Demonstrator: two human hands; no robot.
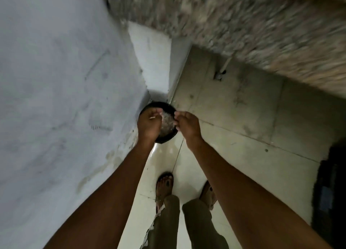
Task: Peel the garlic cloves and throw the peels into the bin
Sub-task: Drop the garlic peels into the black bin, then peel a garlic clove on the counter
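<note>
A round black bin (169, 136) stands on the tiled floor in the corner by the wall, with a heap of pale garlic peels (166, 122) inside. Both my hands hang over it. My left hand (148, 126) is above the bin's left side, fingers curled, and pinches a thin pale sliver of garlic peel (153, 117). My right hand (187, 126) is over the bin's right rim, seen from the back with its fingertips bunched downward. Whatever lies inside its fingers is hidden.
A grey plastered wall (56, 99) runs close along the left. A speckled stone counter (252, 24) overhangs at the top right, with a pipe fitting (220, 75) below it. My sandalled feet (164, 183) stand on glossy tiles. A dark mat (331, 192) lies at the right edge.
</note>
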